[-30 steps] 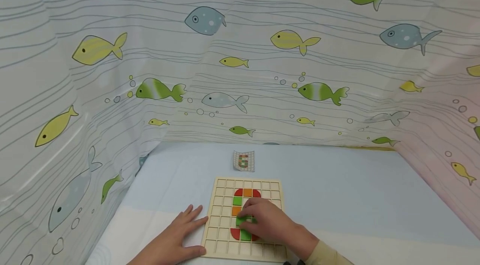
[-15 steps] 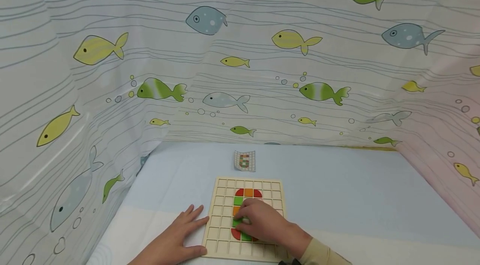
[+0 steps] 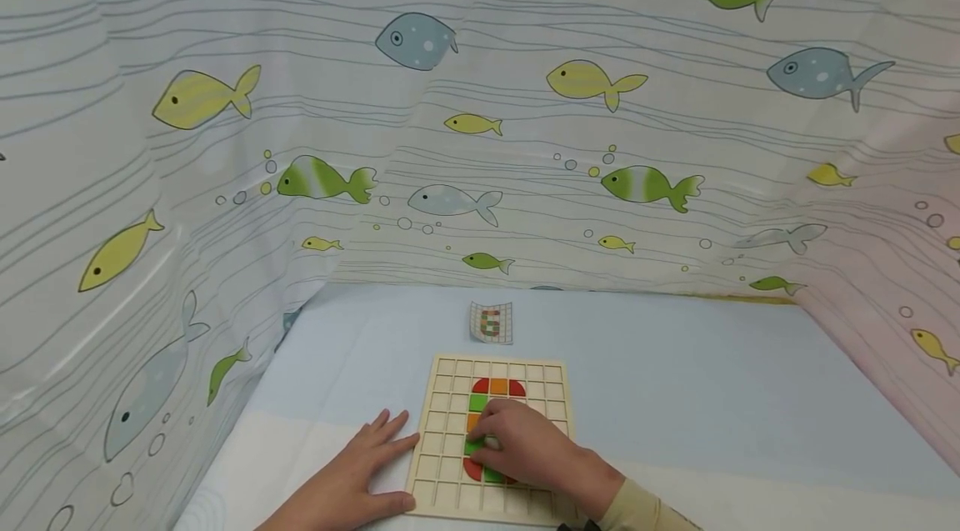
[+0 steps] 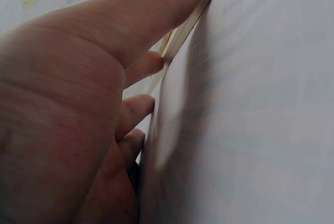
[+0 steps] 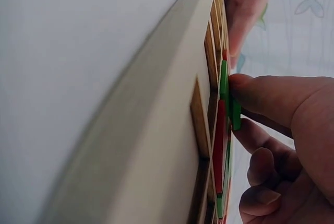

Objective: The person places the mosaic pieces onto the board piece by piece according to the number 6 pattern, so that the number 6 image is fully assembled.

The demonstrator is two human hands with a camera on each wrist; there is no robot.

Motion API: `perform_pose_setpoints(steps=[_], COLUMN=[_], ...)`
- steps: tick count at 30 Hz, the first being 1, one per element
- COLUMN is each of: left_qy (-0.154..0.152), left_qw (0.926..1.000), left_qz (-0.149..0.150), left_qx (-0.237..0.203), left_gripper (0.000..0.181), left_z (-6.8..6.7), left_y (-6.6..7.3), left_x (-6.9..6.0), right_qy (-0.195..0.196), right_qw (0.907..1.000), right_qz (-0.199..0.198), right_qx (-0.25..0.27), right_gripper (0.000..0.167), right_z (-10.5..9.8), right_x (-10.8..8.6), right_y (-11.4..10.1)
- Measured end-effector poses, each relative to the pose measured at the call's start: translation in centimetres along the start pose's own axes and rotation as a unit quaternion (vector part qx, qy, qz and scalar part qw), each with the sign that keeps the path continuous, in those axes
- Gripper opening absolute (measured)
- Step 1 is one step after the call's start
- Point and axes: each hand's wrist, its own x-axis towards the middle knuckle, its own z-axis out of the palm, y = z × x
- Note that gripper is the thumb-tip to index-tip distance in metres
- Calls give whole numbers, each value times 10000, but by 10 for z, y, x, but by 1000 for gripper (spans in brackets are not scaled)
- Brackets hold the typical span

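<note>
A square wooden grid board [image 3: 442,498] lies on the table, with red, orange and green tiles set in its cells. My right hand [image 3: 521,441] is over the middle of the board. In the right wrist view, thumb and fingertip pinch a green tile [image 5: 236,113] by its edges, tilted at the board's surface. Whether it sits fully in a cell cannot be told. Several tiles are partly hidden under this hand, among them a red corner tile [image 3: 473,469]. My left hand [image 3: 348,473] rests with spread fingers, its thumb and fingertip touching the board's left edge.
A small paper card [image 3: 491,323] printed with a coloured tile pattern lies behind the board. The table [image 3: 675,398] has a pale blue and white cover. A fish-patterned curtain [image 3: 525,122] encloses the back and both sides.
My right hand has shifted slightly left and settled lower with the green tile, then held nearly still over the last half second. The left hand stays at the board's edge.
</note>
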Motion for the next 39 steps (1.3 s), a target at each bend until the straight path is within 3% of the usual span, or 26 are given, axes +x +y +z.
perform_pose_setpoints(steps=[16,22,33,39], left_qy=[11,55,-30,-56], left_qw=[9999,9996,9998,10000], left_qz=[63,158,136,-78], left_qx=[96,218,152,-10], left_gripper=[80,80,81,78], left_z=[1,1,2,-3], left_y=[3,2,3,3], left_x=[1,4,7,3], right_qy=[39,96,142,319], right_qw=[9999,9991,9922,9873], right_qz=[126,264,1151,1509], right_qx=[45,332,460,390], right_gripper=[21,20,23,31], right_z=[-3,-11,-27,-44], right_x=[-7,-14,-35,-46], right_y=[-1,1,24,45])
